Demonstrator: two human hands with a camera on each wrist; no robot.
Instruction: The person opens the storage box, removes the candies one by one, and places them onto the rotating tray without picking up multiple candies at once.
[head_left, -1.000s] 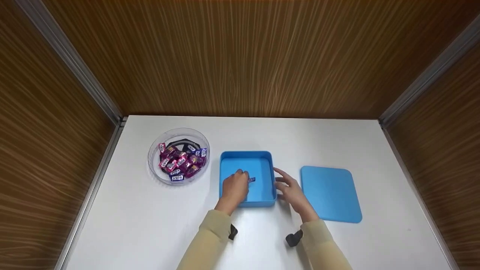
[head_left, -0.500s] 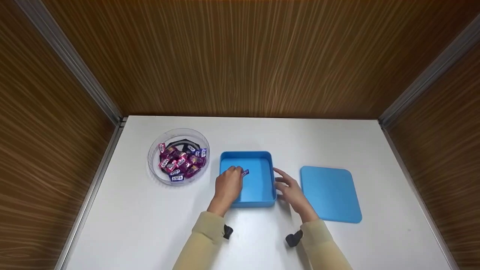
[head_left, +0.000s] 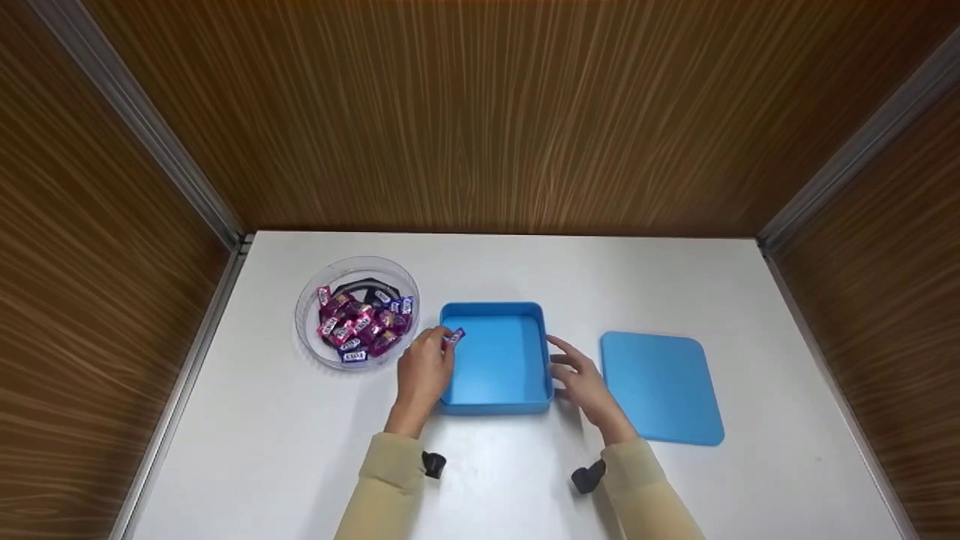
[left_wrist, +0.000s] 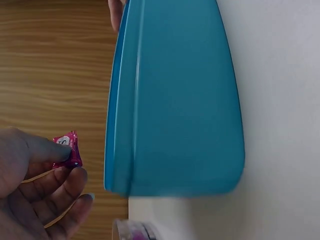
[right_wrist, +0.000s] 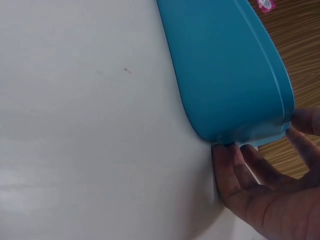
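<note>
Between the thumb and fingers of my left hand (head_left: 424, 369) is a small pink-and-purple wrapped candy (left_wrist: 69, 149), held over the left rim of a blue square box (head_left: 499, 360). The left wrist view has this hand (left_wrist: 37, 185) beside the box's outer wall (left_wrist: 180, 100), apart from it. My right hand (head_left: 589, 386) rests its fingertips against the right side of the box. In the right wrist view several fingers (right_wrist: 227, 172) touch the lower wall, and others lie near the rim. The box floor is bare where it shows.
A clear round bowl (head_left: 411, 279) with several pink, purple and blue wrapped candies stands left of the box. A flat blue square lid (head_left: 664, 386) lies to the right. Wooden panels (head_left: 480, 120) enclose the white table (head_left: 495, 270).
My left hand has risen from the box floor and moved left to its left rim, carrying the candy. The right hand and the box have stayed put.
</note>
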